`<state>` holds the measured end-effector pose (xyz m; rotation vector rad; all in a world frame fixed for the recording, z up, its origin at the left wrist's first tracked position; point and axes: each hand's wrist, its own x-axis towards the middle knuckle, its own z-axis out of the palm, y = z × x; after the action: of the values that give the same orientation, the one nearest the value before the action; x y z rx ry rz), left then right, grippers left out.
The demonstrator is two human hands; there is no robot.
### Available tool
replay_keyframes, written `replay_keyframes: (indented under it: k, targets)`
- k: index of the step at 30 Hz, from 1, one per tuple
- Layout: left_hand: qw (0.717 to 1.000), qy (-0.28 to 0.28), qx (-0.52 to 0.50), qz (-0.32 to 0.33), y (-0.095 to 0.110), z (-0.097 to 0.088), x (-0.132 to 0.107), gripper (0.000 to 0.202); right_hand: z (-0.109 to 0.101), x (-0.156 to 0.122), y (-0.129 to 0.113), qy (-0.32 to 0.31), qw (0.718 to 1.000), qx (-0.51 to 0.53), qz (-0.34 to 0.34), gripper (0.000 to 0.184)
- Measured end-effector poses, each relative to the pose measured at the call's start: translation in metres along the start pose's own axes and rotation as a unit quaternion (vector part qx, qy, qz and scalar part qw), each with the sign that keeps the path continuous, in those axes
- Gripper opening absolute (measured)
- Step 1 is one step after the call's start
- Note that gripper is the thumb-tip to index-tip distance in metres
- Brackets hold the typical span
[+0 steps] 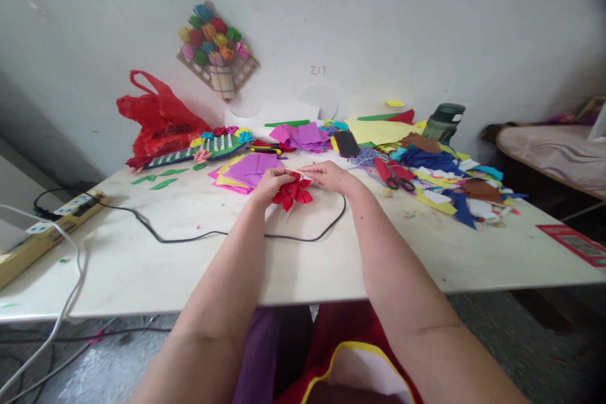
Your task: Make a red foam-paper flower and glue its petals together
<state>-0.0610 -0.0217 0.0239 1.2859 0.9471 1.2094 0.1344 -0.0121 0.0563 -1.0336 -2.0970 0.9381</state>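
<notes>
A red paper flower (pixel 296 192) with pointed petals is over the middle of the white table (pixel 227 278). My left hand (pixel 269 185) is closed on it, thumb and fingers at its left side. Above the petals a thin pale stick (pixel 297 172) runs between my two hands. My right hand (pixel 330 177) has its fingertips pinched together at the stick's right end; the exact grip is small and partly hidden. Just left of my left hand lies a stack of purple, yellow and pink paper sheets (pixel 249 170).
A black cable (pixel 189 240) crosses the table beneath my forearms. Red-handled scissors (pixel 394 175), a phone (pixel 347 144) and heaped paper scraps (pixel 449 177) lie right. A red bag (pixel 161 113), green paper leaves (pixel 163 184) and a power strip (pixel 57 221) are left. A dark bottle (pixel 444 123) stands behind.
</notes>
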Motion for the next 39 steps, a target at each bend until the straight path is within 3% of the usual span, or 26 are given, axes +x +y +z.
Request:
replay_keyframes:
  k: [17,28,39]
  targets:
    - [0.999,-0.013,-0.029,-0.011,-0.002,-0.002,0.002,0.018,0.002,0.001,-0.002,0.024,0.997,-0.055,-0.049,0.036]
    - [0.997,0.004,-0.073,-0.027,0.007,0.007,-0.005,0.021,0.004,-0.001,-0.007,0.037,0.991,-0.105,-0.070,0.035]
    - [0.995,0.024,-0.092,-0.021,0.000,0.005,0.001,0.026,0.003,0.001,-0.008,0.040,0.977,-0.199,-0.065,0.037]
